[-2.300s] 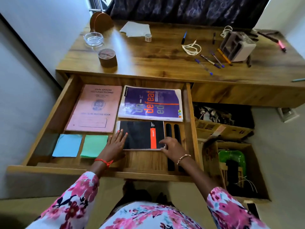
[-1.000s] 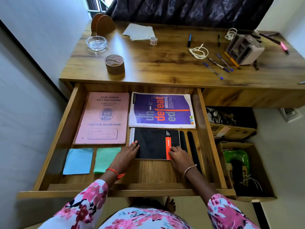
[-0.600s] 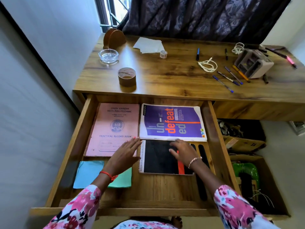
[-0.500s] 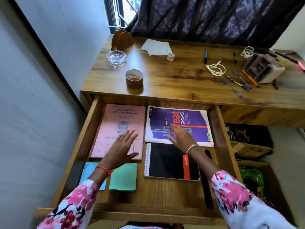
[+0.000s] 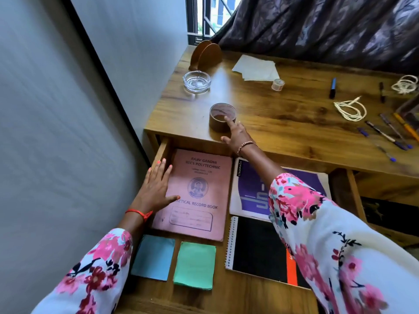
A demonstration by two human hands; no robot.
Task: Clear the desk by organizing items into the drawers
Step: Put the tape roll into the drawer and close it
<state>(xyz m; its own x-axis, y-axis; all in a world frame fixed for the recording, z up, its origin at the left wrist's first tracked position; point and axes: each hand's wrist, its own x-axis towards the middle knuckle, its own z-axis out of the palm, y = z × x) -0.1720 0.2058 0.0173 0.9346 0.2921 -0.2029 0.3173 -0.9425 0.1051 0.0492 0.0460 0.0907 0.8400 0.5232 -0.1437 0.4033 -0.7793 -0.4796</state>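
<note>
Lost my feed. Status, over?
Left hand flat on pink record book in drawer. Right hand open, fingers at tape roll on desk. Nothing blocks the reach.

Glossy wood-grain desk [image 5: 283,123], clear glass ashtray [image 5: 196,82], matt paper record book [image 5: 199,196].

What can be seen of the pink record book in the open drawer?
The pink record book lies flat, cover up, in the back left part of the open drawer. Its cover looks like thin card and bears dark print, a round emblem and a framed label with handwriting. The left hand rests on its left edge, fingers straight.
</note>
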